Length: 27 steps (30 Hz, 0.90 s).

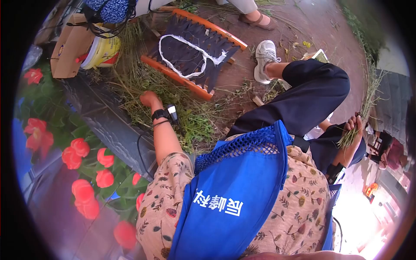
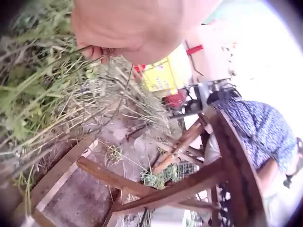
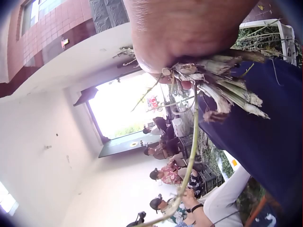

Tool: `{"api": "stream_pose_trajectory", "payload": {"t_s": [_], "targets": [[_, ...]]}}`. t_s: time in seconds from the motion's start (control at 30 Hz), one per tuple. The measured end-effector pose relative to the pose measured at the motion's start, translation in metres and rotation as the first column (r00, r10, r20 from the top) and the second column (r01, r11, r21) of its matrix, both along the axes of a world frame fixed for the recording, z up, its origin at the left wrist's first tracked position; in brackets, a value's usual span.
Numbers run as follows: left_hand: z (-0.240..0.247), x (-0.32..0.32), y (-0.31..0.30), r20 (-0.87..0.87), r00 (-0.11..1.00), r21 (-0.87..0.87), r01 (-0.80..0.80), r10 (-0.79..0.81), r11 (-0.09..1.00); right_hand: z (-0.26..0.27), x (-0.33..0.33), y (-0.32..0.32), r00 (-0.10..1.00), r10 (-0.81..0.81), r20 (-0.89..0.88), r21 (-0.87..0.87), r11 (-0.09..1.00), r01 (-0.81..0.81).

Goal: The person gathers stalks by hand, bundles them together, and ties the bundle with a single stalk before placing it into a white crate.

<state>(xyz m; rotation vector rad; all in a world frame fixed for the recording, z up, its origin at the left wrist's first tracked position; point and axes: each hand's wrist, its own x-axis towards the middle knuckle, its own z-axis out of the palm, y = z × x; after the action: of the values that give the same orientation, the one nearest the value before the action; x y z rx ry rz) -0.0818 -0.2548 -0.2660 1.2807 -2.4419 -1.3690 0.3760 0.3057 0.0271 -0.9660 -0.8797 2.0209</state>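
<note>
The bundle of stems (image 1: 347, 139) was in the right hand (image 1: 354, 125), beside the person's dark-trousered leg (image 1: 303, 93); the fingers were curled round it. In the right wrist view the cut ends jutted out below the hand, which hid the rest of the grip—one long stem hung free. The left hand (image 1: 150, 99) was at the heap of cut plants (image 1: 138, 82) on the floor, its fingers mostly hidden behind the hand; whether they held a stem could not be told. Near it lay a wooden frame with dark strapping (image 1: 193, 54) and a white loop (image 1: 185, 76) on top. A yellow bucket (image 1: 106, 51) stood against a cardboard box (image 1: 71, 48)—partly covered by cables.
</note>
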Motion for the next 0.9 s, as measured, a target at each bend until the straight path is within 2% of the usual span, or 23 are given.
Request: {"api": "stream_pose_trajectory", "payload": {"t_s": [0.03,0.07,0.17,0.2,0.27,0.33,0.43,0.47,0.5,0.53,0.57,0.67,0.73,0.8,0.83,0.9], "targets": [[0.012,0.003,0.002,-0.144,0.989,-0.030,-0.026,0.021,0.999,-0.001,0.000,0.000,1.000,0.004,-0.008,-0.001,1.000,-0.004],[0.025,0.005,0.004,-0.234,0.971,0.072,-0.036,0.052,0.997,-0.005,0.002,0.003,0.999,0.017,-0.031,0.001,1.000,-0.017],[0.118,0.012,0.017,-0.277,0.943,0.057,0.210,-0.187,0.976,-0.021,0.011,0.016,0.996,0.063,-0.070,0.014,0.998,-0.062],[0.134,0.010,0.015,-0.395,0.889,0.096,0.292,-0.233,0.952,-0.024,0.011,0.018,0.992,0.091,-0.090,0.025,0.996,-0.089],[0.172,0.003,0.011,-0.525,0.809,0.235,0.437,-0.265,0.869,-0.028,0.008,0.012,0.997,0.022,-0.076,0.041,0.999,-0.019],[0.205,-0.001,0.013,-0.672,0.700,0.350,0.586,-0.240,0.731,-0.031,0.010,0.009,0.997,-0.034,-0.076,0.052,0.998,0.038],[0.211,-0.014,-0.001,-0.606,0.741,0.590,0.663,-0.289,0.461,-0.041,0.018,0.013,0.994,-0.062,-0.090,0.069,0.995,0.069],[0.171,-0.049,-0.059,-0.398,0.639,0.704,0.673,-0.658,0.228,-0.042,0.022,0.012,0.994,-0.085,-0.067,0.085,0.992,0.091],[0.181,-0.037,-0.045,-0.016,0.574,0.314,0.780,-0.819,0.540,-0.040,0.023,0.008,0.993,-0.084,-0.084,0.104,0.990,0.092],[0.205,-0.013,-0.018,0.374,0.585,-0.210,0.810,-0.720,0.548,-0.040,0.025,0.007,0.991,-0.098,-0.095,0.108,0.988,0.108],[0.226,0.002,0.001,0.608,0.681,-0.642,0.724,-0.409,0.252,-0.041,0.027,0.006,0.989,-0.107,-0.105,0.111,0.987,0.119],[0.270,0.008,0.025,0.493,0.776,-0.756,0.606,-0.394,0.248,-0.050,0.033,0.007,0.967,-0.248,-0.050,0.132,0.958,0.253],[0.322,0.022,0.054,0.401,0.824,-0.828,0.513,-0.400,0.227,-0.057,0.042,0.013,0.962,-0.270,-0.032,0.167,0.948,0.271],[0.355,0.027,0.062,0.274,0.835,-0.905,0.392,-0.477,0.166,-0.053,0.042,0.012,0.961,-0.272,-0.044,0.185,0.944,0.275],[0.359,0.026,0.064,0.189,0.831,-0.943,0.302,-0.523,0.140,-0.069,0.037,0.009,0.958,-0.280,-0.065,0.183,0.940,0.288],[0.383,0.020,0.074,0.018,0.644,-0.788,0.479,-0.765,0.386,-0.063,0.035,0.008,0.947,-0.315,-0.060,0.187,0.929,0.320]]}}
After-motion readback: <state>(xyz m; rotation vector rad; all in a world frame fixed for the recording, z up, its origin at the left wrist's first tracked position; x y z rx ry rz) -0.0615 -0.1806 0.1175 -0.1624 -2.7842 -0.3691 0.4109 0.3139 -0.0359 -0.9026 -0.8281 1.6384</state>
